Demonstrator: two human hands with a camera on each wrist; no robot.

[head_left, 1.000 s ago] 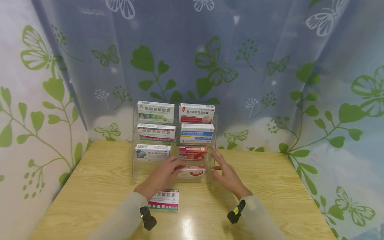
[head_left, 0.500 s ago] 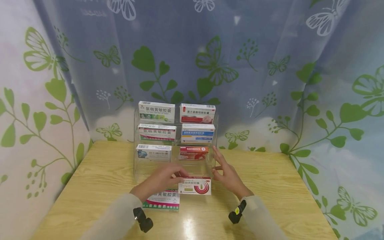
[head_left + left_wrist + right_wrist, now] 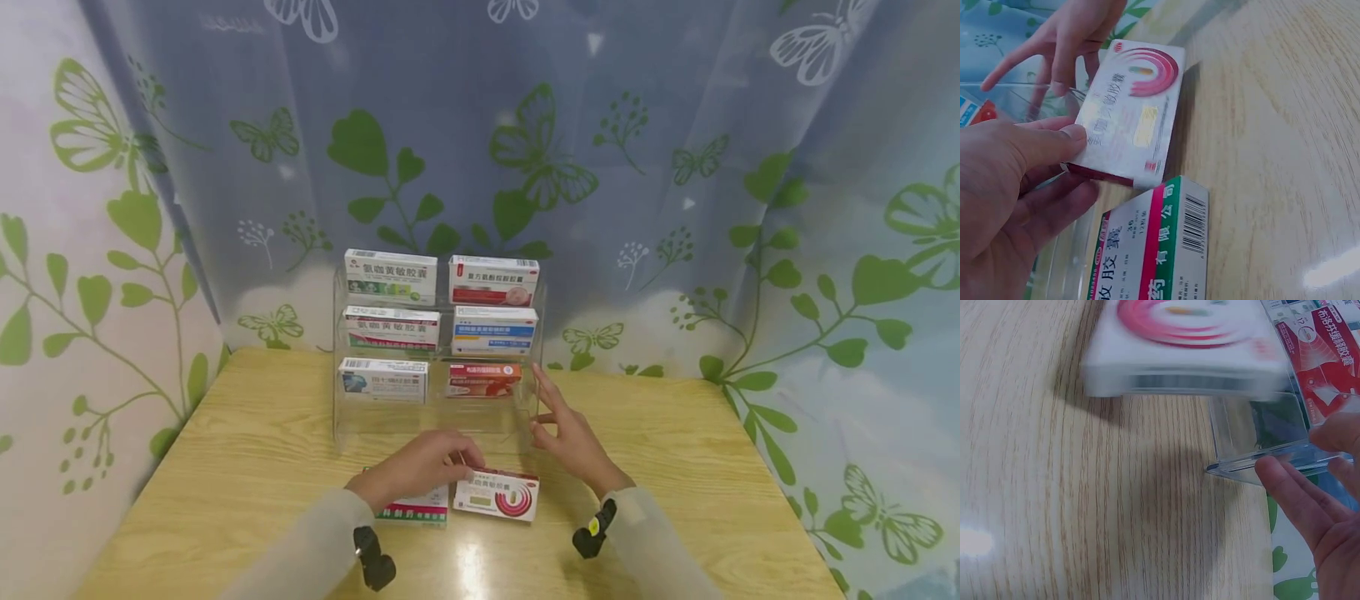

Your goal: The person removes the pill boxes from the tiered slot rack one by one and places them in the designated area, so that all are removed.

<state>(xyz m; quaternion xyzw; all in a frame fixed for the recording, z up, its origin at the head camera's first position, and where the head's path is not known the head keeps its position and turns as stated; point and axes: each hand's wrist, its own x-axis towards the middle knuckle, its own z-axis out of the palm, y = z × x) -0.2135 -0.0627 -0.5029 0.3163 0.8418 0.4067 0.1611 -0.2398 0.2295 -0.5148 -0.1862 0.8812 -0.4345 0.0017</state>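
My left hand (image 3: pixel 427 462) pinches a white medicine box (image 3: pixel 498 496) with red concentric arcs at its left end, thumb on the front face. In the left wrist view the box (image 3: pixel 1138 106) is tilted close over the table. Beside it a white medicine box with a magenta and green band (image 3: pixel 420 510) lies on the table, partly behind the left hand. My right hand (image 3: pixel 573 446) touches the right side of a clear tiered display rack (image 3: pixel 442 425), its fingers extended and spread. In the right wrist view its fingertips rest at the rack's transparent edge (image 3: pixel 1241 465).
The rack's upper tiers hold several medicine boxes, among them a green-and-white one (image 3: pixel 391 279), a blue-and-white one (image 3: pixel 494 332) and a red one (image 3: pixel 483 381). A patterned curtain (image 3: pixel 637 167) hangs behind the wooden table (image 3: pixel 660 500).
My left hand has drawn the red-arc box out of the rack's bottom tier and brought it forward and slightly right, low by the other box. The right hand has stayed at the rack's side.
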